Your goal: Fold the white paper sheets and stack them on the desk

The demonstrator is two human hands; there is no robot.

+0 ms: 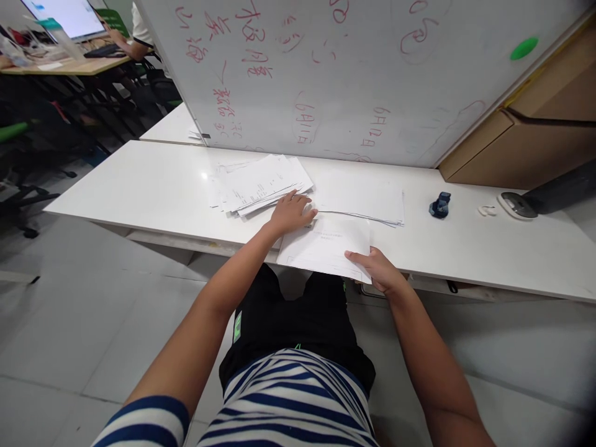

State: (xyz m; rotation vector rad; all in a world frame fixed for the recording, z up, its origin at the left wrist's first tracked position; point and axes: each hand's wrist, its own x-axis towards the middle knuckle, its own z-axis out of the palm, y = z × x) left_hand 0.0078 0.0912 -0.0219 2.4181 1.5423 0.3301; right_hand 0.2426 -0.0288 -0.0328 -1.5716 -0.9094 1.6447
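Observation:
My right hand (382, 270) grips a sheet of printed paper (326, 245) at its right end, thumb on top and the fingers hidden beneath. The sheet reaches over the table's front edge; whether it is one sheet or several I cannot tell. My left hand (292, 213) lies with fingers apart between that paper and a messy stack of printed papers (263, 180), its fingertips by the stack's lower right corner. A second, neater stack of paper (361, 198) rests on the table just to the right of my left hand.
Behind the white table (125, 180) stands a whiteboard (326, 93) with red writing. To the right are a dark blue object (440, 205), a small white item (487, 211), a computer mouse (516, 205) and cardboard boxes (516, 143). Another person's arm (133, 46) shows at a desk at upper left.

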